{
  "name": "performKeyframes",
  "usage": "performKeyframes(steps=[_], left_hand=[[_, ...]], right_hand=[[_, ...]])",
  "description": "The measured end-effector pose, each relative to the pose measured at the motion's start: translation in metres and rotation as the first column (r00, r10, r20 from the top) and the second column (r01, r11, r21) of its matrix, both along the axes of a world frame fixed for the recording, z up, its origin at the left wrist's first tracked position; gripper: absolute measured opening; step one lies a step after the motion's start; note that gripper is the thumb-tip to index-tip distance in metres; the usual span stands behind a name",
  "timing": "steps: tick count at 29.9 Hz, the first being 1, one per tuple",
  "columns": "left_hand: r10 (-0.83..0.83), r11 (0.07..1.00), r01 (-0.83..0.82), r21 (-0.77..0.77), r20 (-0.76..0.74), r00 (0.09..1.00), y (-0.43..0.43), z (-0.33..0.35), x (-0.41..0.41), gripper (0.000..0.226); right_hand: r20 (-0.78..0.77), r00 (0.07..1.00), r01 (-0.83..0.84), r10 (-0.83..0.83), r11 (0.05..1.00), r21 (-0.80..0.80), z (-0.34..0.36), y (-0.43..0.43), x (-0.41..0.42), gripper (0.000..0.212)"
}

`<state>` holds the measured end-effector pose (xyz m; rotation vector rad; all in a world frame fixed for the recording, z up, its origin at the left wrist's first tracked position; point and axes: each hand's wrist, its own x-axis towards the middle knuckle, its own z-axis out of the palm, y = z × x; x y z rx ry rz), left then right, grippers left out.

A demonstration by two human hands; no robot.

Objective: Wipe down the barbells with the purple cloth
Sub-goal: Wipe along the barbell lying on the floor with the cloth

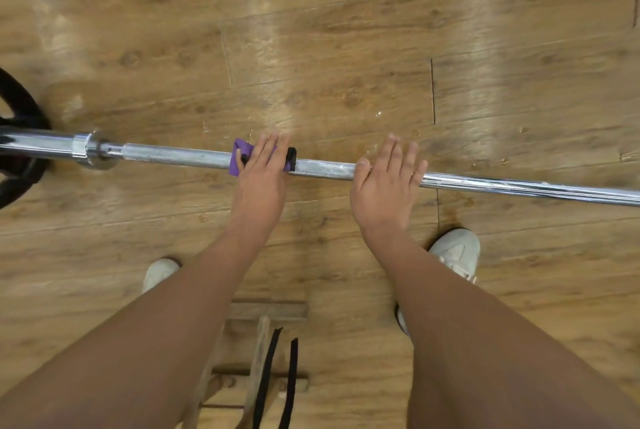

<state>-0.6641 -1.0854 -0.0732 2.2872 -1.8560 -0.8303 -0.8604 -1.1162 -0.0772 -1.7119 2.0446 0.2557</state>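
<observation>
From the head view, a long chrome steel barbell point(173, 154) lies across a pale wood-plank floor point(346, 47), running from a black weight plate point(17, 182) at the left edge to the right edge of the picture. A small purple cloth with a black trim point(237, 161) is draped over the knurled part of the shaft, between the collar and the middle. The left hand point(261, 175) lies on top of it, fingers fairly straight and reaching past the bar, pressing the cloth down; its thumb is hidden, so this reads as a flat, open grip and not a wrap. The right hand point(388, 182) rests bare on the bar just beside it, fingers also extended and thumb touching the steel, holding nothing. Two white shoes point(457, 248) stand near the bar.

The step in hand looks like a stroke along the shaft. To do it well, the cloth would likely need to fold further round the bar so the underside is reached too, with steady pressure into the knurling. The right hand should brace the bar against rolling and keep off stretches already wiped
</observation>
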Motion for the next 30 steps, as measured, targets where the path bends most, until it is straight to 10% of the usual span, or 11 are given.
performKeyframes(steps=[15, 30], left_hand=[[-0.229, 0.971, 0.234, 0.038, -0.104, 0.968, -0.001, -0.002, 0.037, 0.057], [-0.125, 0.991, 0.128, -0.045, 0.064, 0.99, 0.004, -0.005, 0.005, 0.062]], right_hand=[[-0.056, 0.998, -0.004, 0.013, 0.987, 0.163, 0.01, -0.005, 0.004, 0.065], [-0.045, 0.998, -0.048, 0.044, 0.995, -0.086, -0.009, 0.002, -0.002, 0.063]])
